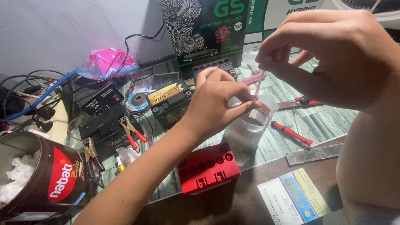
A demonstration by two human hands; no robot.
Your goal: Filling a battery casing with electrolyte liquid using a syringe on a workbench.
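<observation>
Right hand [333, 58] pinches a thin stick [258, 85] upright over the clear plastic cup [248, 129]; left hand [218, 104] grips the cup's rim, steadying it. A red battery [208, 166] lies just before the cup. Judged mid-dip; the stick needs lowering straight.

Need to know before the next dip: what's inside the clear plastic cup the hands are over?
Inside the clear plastic cup, a small white lump shows near the rim, under the thin stick pinched by the right hand. The left hand covers the cup's near side; any liquid cannot be made out.
</observation>
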